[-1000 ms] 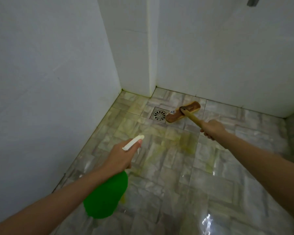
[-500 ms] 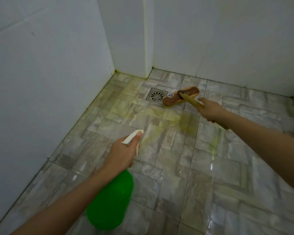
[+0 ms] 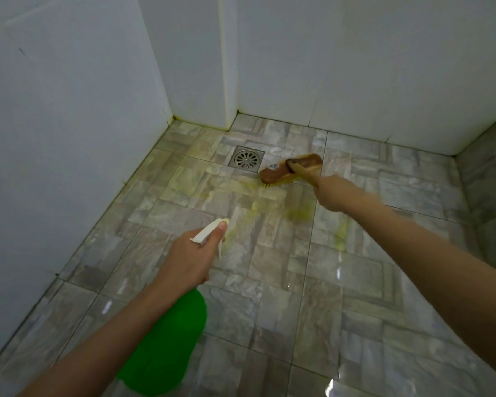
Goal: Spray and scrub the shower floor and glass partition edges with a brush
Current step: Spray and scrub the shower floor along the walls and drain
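Observation:
My left hand (image 3: 188,262) grips a green spray bottle (image 3: 166,345) by its white trigger head (image 3: 209,231), nozzle pointing at the floor ahead. My right hand (image 3: 331,193) holds the wooden handle of a scrub brush (image 3: 291,169). The brush's yellow bristles rest on the wet grey tiled shower floor (image 3: 269,270), just right of the square metal drain (image 3: 246,159). Yellow-green cleaner streaks the tiles between my two hands.
White tiled walls (image 3: 69,124) close the floor on the left and at the back, with a protruding corner column (image 3: 226,81) behind the drain. A low tiled ledge (image 3: 487,173) rises at the right. The near floor is wet and glossy.
The brush has slid a little right and toward me, away from the drain. My left hand with the bottle has stayed roughly where it was. The view has tilted down slightly.

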